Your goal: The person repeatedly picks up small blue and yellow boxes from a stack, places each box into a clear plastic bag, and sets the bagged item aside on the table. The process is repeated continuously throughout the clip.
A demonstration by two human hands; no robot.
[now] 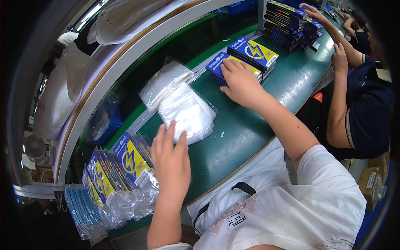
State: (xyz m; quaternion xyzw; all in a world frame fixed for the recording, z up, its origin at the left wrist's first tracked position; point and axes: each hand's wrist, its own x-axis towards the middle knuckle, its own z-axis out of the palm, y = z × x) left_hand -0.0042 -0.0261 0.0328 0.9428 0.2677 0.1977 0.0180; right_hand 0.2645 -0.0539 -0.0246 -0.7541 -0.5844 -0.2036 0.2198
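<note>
My left hand hovers with its fingers spread at the near edge of a pile of clear plastic bags. Nothing shows in its grasp. Farther right, my right hand lies over the top of a blue and yellow box on a low stack, fingers stretched out and thumb at the box's near side. Beside that stack stands another pile of the same boxes. To the left of my left hand, several bagged boxes stand on edge in a row, their loose plastic ends toward me.
The green table runs from lower left to upper right. Taller box stacks stand at the far right, beside a co-worker's hand. A blue bin sits behind the bagged boxes, below a curved shelf edge.
</note>
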